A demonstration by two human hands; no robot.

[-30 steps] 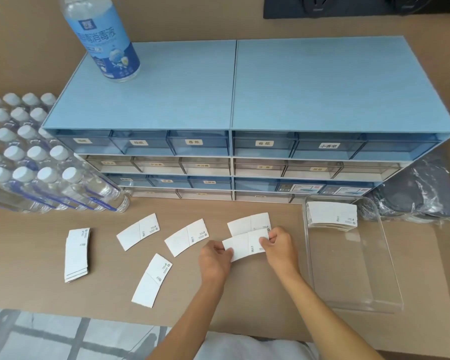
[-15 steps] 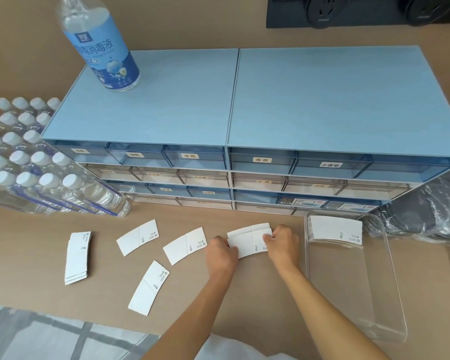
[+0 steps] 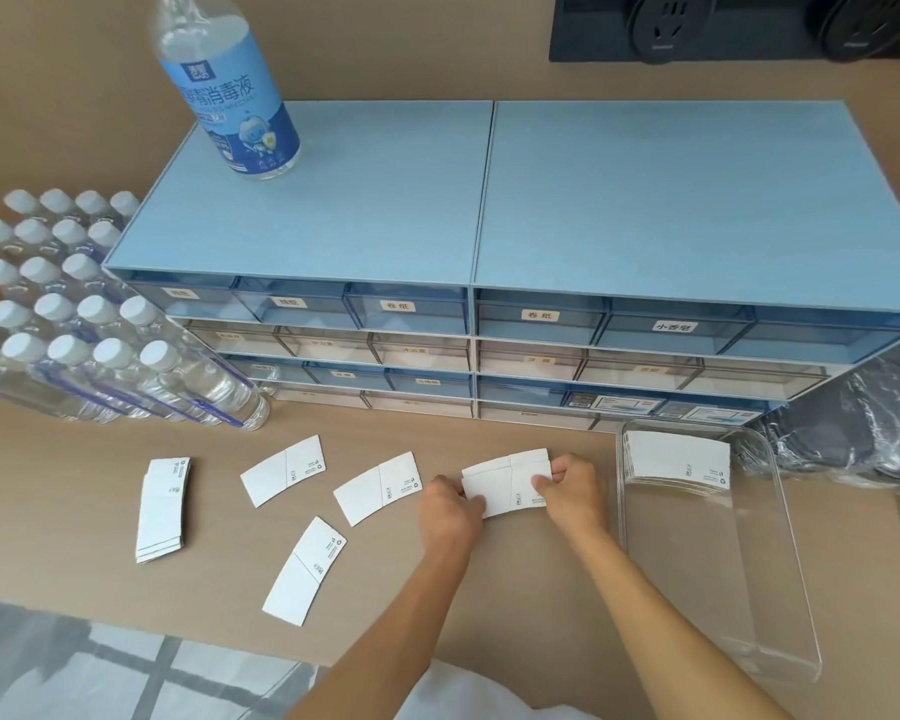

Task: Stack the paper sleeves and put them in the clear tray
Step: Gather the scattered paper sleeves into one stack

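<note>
My left hand (image 3: 450, 511) and my right hand (image 3: 575, 488) grip the two ends of a white paper sleeve (image 3: 510, 488), laid on top of another sleeve (image 3: 505, 459) on the brown table. Three loose sleeves lie to the left: one (image 3: 283, 471), one (image 3: 377, 488) and a tilted one (image 3: 305, 571) nearer me. A small stack of sleeves (image 3: 162, 509) sits at the far left. The clear tray (image 3: 780, 589) stands right of my hands, with a stack of sleeves (image 3: 676, 462) at its far end.
A blue drawer cabinet (image 3: 489, 226) lines the back, with a disinfectant bottle (image 3: 227, 85) standing on it. A pack of water bottles (image 3: 74, 319) lies at the left. Plastic-wrapped dark items (image 3: 863, 423) sit at the far right. The table's near edge runs along the bottom left.
Both hands carried the held sleeve away from me and set it onto the sleeve lying behind it. The camera view tilted slightly.
</note>
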